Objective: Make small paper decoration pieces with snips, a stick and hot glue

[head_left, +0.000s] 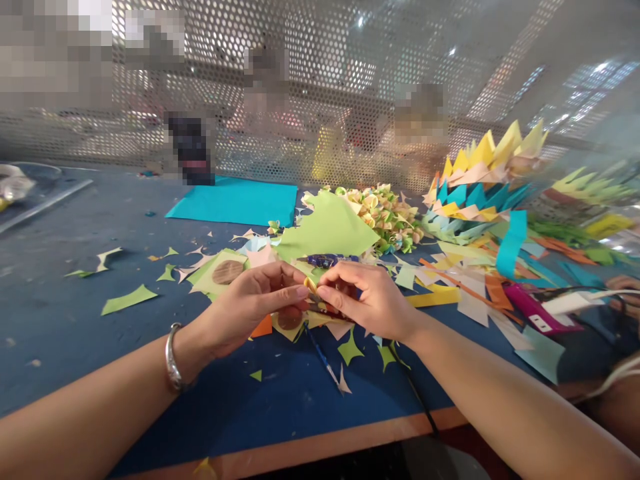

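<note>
Yellow paper piece (pixel 311 285) is just nearer the wearer than the green sheet (pixel 333 230), looking part-folded. Far left of that sheet, the blue tabletop (pixel 60 320) gives the widest room, scraps aside; a turquoise sheet (pixel 240 203), apparently uncut, lies beside its left. Nearer than the green sheet, the left hand (pixel 256 293) and right hand (pixel 377 293) both pinch the piece between thumb and fingers. Behind its right, a heap of curled pieces (pixel 387 217) suggests many are done. Farther right, strips (pixel 435 297) and a tiered paper form (pixel 473 195) crowd the space. The near edge (pixel 300 440) runs well nearer than the green sheet.
</note>
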Available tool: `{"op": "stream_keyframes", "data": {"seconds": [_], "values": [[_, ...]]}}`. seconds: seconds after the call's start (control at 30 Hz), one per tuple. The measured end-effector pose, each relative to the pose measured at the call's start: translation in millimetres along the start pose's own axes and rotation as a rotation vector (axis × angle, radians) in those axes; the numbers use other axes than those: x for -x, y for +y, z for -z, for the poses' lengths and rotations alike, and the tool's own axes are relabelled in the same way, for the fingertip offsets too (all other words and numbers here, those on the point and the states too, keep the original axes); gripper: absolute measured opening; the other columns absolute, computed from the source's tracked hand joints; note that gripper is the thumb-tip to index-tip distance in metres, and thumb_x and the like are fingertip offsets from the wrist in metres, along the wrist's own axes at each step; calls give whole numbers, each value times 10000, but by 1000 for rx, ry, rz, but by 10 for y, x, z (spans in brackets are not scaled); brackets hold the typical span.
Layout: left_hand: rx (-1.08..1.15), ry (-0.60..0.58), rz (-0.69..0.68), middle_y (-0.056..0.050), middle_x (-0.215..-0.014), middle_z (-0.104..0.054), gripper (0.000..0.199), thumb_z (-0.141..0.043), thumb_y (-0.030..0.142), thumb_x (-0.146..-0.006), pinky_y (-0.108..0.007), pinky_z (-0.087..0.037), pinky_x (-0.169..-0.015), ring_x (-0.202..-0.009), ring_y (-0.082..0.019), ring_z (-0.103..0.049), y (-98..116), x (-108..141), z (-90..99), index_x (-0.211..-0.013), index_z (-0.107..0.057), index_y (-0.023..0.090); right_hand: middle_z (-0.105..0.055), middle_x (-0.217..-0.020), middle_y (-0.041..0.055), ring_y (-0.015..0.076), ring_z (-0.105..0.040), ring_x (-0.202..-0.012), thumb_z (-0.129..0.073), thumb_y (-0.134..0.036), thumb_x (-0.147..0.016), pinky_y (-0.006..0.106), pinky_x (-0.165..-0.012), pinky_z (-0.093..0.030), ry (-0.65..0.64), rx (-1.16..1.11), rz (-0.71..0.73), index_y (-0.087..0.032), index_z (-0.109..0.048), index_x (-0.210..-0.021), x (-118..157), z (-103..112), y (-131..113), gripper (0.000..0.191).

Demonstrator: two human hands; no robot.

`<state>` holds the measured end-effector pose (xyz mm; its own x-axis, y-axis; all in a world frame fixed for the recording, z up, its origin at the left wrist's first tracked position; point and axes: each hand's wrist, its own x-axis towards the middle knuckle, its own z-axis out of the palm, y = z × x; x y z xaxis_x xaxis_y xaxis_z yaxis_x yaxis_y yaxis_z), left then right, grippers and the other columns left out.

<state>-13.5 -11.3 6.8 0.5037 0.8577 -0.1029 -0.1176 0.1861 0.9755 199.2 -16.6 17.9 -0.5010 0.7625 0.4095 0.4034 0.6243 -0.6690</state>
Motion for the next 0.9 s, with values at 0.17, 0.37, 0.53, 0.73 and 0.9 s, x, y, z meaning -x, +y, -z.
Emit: {"op": "stream_keyframes", "data": {"seconds": [0.17, 0.37, 0.53, 0.73, 0.9], "values": [[10, -11, -4, -28, -709, -664, 213, -727, 301, -806, -257, -439, -573, -594, -114, -564, 10, 1, -18, -873, -607, 139, -592, -723, 4, 72, -508, -564, -577, -262, -920, 212, -521, -415, 2, 5, 0, -153, -654, -849, -10, -6, 1, 152], [-8, -3, -4, -32, -713, -671, 211, -726, 299, -804, -263, -440, -573, -599, -121, -568, 27, 10, -32, -880, -603, 145, -601, -735, 7, 70, -508, -550, -590, -292, -913, 212, -516, -422, -10, -1, -7, -160, -656, -864, -4, -9, 12, 155], [-23, 7, -11, -27, -699, -672, 201, -723, 300, -803, -269, -446, -568, -589, -125, -576, 33, 12, -37, -873, -603, 155, -604, -732, 7, 73, -506, -555, -600, -300, -905, 214, -518, -425, -10, 4, -11, -166, -654, -864, -4, -12, 15, 150], [-24, 9, -8, -31, -703, -678, 210, -728, 300, -800, -266, -448, -574, -603, -129, -586, 34, 4, -30, -875, -599, 152, -606, -740, 10, 75, -504, -559, -589, -300, -911, 214, -519, -421, -16, 6, -10, -165, -656, -868, -4, -8, 14, 157], [-12, 0, -13, -23, -695, -667, 215, -728, 298, -803, -263, -441, -573, -590, -119, -571, 31, 8, -37, -881, -594, 150, -596, -714, 6, 75, -505, -542, -566, -279, -920, 211, -500, -411, -13, -9, -3, -162, -646, -838, -7, -1, -4, 163]]}}
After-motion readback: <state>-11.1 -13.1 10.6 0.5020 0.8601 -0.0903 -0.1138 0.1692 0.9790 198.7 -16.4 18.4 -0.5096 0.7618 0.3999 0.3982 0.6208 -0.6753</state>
